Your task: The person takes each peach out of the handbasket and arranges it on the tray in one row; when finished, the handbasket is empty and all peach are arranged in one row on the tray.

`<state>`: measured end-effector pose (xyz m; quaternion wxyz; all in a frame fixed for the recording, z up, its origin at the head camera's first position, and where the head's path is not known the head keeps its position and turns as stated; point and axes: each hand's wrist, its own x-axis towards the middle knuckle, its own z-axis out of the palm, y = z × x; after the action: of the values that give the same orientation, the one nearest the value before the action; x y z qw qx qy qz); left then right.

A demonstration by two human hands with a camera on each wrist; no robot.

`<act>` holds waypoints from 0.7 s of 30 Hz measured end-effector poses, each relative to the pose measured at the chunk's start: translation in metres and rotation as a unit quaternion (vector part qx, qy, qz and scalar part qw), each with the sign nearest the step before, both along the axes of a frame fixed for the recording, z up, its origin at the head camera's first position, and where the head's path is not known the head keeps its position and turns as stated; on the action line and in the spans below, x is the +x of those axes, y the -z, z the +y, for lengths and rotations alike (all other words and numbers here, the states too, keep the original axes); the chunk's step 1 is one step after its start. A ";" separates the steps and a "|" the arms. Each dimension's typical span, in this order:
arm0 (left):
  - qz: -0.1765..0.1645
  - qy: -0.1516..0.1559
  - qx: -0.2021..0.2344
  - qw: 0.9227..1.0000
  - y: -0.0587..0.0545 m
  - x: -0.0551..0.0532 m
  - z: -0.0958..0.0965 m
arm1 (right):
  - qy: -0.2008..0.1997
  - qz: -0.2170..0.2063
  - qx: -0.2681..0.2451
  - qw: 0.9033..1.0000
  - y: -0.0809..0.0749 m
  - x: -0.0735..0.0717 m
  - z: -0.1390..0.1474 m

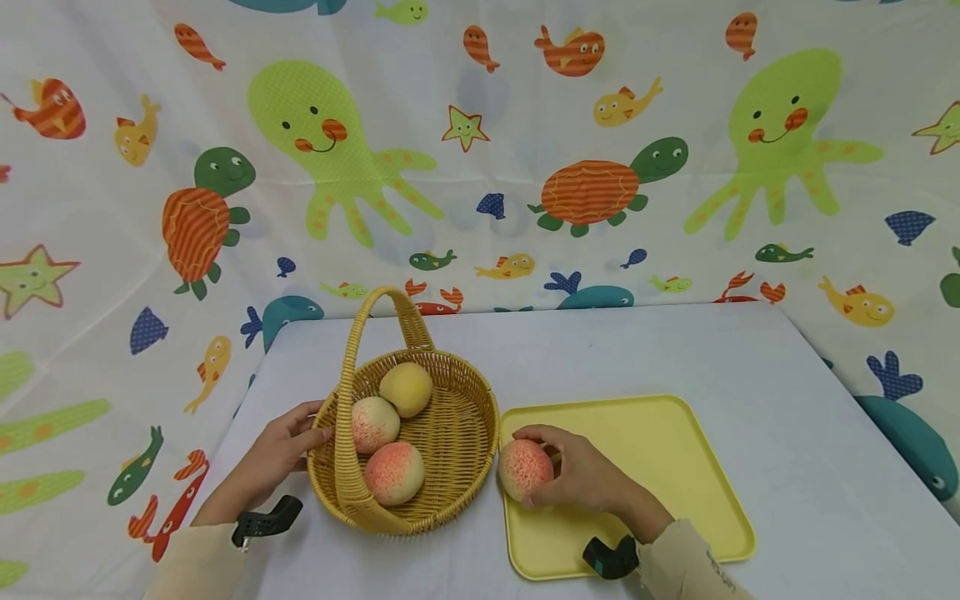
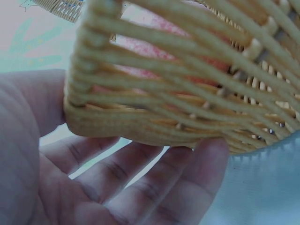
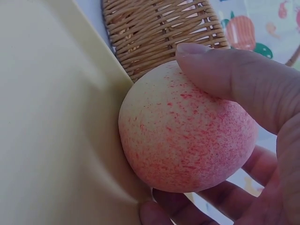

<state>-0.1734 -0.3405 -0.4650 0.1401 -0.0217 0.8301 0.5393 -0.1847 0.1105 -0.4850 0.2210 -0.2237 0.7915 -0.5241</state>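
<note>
My left hand (image 1: 281,450) grips the left side of a round wicker basket (image 1: 457,425) with a tall arched handle. In the left wrist view its fingers (image 2: 136,183) lie along the outside of the weave. Inside the basket sit two pink-speckled peaches, one (image 1: 394,473) in front of the other (image 1: 374,425), and a yellow fruit (image 1: 406,389) behind them. My right hand (image 1: 585,475) holds another peach (image 1: 526,469) at the left edge of a yellow tray (image 1: 667,442), beside the basket. Thumb and fingers curl round that peach (image 3: 183,131) in the right wrist view.
Basket and tray stand side by side on a white-covered table (image 1: 600,358). A white curtain (image 1: 465,192) printed with sea animals hangs behind the table and along its sides. The basket's handle (image 1: 347,417) rises on the left, next to my left hand.
</note>
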 end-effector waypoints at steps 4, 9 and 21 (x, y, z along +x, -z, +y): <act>0.001 0.002 0.001 1.000 0.000 0.000 -0.001 | 0.002 0.006 0.002 1.000 -0.001 0.001 0.000; -0.002 0.001 -0.005 1.000 -0.001 0.000 0.000 | 0.002 -0.004 0.007 1.000 -0.001 0.000 0.000; 0.003 0.002 -0.006 1.000 -0.003 0.002 0.001 | -0.046 -0.017 -0.020 0.999 -0.002 -0.002 0.005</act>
<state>-0.1718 -0.3395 -0.4621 0.1390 -0.0194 0.8339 0.5338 -0.1868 0.1158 -0.4828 0.2537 -0.2558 0.7655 -0.5330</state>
